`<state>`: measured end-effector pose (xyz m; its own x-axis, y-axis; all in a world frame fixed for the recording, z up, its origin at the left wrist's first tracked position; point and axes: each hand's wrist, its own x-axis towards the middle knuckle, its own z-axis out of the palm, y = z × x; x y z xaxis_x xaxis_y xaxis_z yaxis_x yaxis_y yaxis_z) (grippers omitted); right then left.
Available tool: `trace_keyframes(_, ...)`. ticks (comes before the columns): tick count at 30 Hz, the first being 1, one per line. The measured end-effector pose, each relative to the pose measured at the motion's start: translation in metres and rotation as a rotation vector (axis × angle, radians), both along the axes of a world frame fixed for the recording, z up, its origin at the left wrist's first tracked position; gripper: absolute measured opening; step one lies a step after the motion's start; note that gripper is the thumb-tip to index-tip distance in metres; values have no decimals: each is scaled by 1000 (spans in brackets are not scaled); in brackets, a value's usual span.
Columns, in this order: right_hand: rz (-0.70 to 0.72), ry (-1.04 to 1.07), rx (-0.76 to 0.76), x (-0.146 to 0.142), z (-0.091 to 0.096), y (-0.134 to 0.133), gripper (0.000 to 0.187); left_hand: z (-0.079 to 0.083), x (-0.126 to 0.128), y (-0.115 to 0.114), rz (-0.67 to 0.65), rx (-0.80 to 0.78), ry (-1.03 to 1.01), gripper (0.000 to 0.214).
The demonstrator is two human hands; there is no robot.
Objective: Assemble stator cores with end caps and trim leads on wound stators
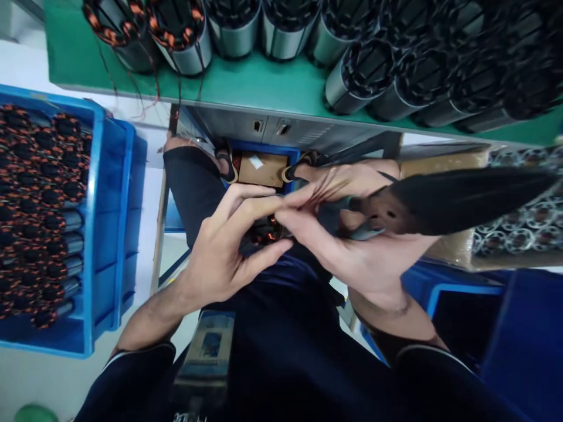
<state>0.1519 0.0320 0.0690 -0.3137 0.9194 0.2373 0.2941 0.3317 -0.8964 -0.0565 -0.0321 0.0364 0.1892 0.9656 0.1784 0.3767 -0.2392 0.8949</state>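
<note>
My left hand cups a small motor stator with copper windings, held over my lap, fingers wrapped round it. My right hand pinches thin copper wires that rise from the stator between thumb and forefinger. The same hand also holds a black pointed tool that sticks out to the right. Most of the stator is hidden between the two hands.
A blue crate at the left is filled with several wound stators. On the green bench above lie several grey stators, some wound with copper. A cardboard box of parts and blue bins stand at the right. My legs and sandalled feet are below.
</note>
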Motion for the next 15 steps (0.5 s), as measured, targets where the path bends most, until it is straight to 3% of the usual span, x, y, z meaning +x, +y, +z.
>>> trace_keyframes(4, -94, 132, -238, -5, -12, -1, 18, 3, 2, -3, 100, 6, 88, 32)
trace_keyframes(9, -1, 485, -707, -7, -40, -6, 35, -3, 11, -12, 206, -141, -61, 30)
trace_keyframes(12, 1, 566, -758, -11, -45, -9, 39, -11, 20, -14, 193, -201, -159, 29)
trace_keyframes(15, 2, 546, -654, -15, -44, -10, 39, -18, 26, -13, 182, -215, -251, 26)
